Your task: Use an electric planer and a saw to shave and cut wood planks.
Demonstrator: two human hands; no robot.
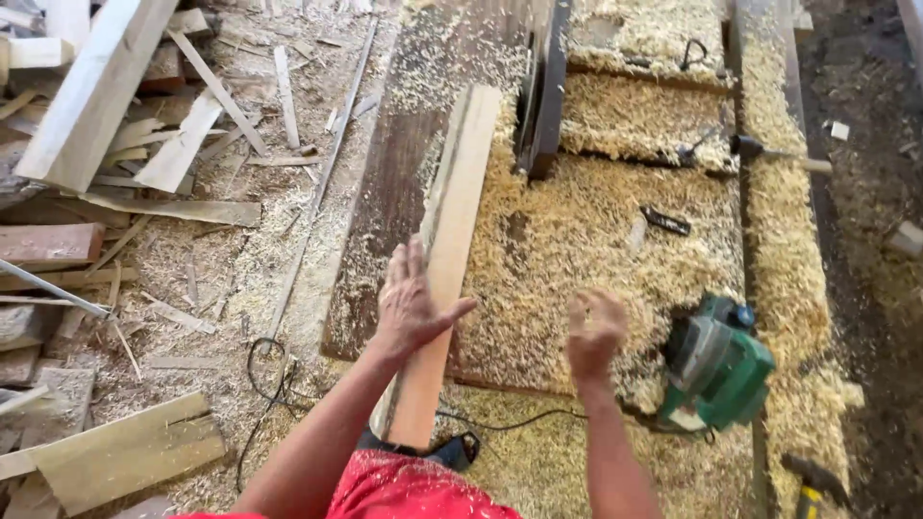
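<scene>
Pale wood plank [444, 259] lies lengthwise on my shaving-covered desk [615, 231], so I keep my left hand [409, 306] spread flat on its near half, open and pressing, while my right hand [593, 332], blurred and loosely curled on nothing, stays clear of the green planer [716, 365].

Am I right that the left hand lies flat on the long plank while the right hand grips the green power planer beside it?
Not quite. The head view shows the left hand flat on the long plank, but the right hand grips nothing: it hangs blurred above the shavings, clear of the green power planer.
</scene>
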